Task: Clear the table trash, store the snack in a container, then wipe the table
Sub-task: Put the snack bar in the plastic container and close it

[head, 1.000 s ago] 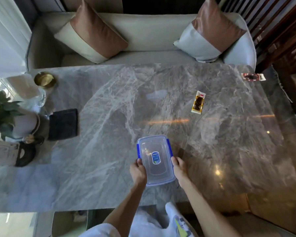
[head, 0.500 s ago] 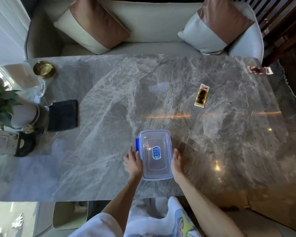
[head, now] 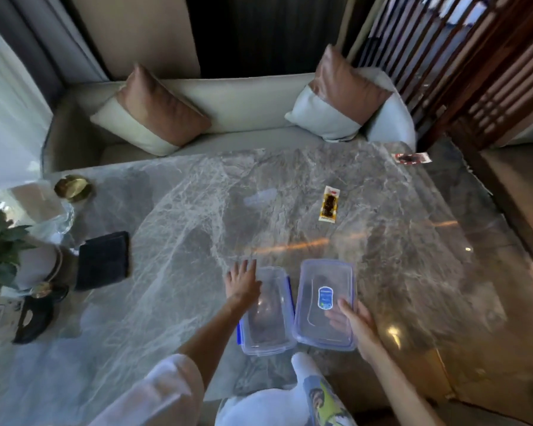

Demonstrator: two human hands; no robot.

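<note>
A clear plastic container (head: 266, 315) with blue clips stands open near the front edge of the grey marble table (head: 173, 241). My left hand (head: 242, 282) rests on its far left rim with straight fingers. My right hand (head: 356, 325) grips the clear lid (head: 323, 302), which bears a blue label, just right of the container. A yellow-edged snack packet (head: 329, 203) lies flat further back on the right. A red-and-white snack packet (head: 411, 157) lies at the table's far right corner.
A folded dark cloth (head: 103, 259) lies at the left. Beside it stand a potted plant (head: 3, 253), a glass vessel (head: 28, 207), a brass dish (head: 72, 187) and a black object (head: 33, 316). A sofa with two cushions (head: 154, 113) runs behind the table.
The lid was on the container with both hands at its sides. Now the lid is off and held to the right in my right hand; my left hand steadies the open container.
</note>
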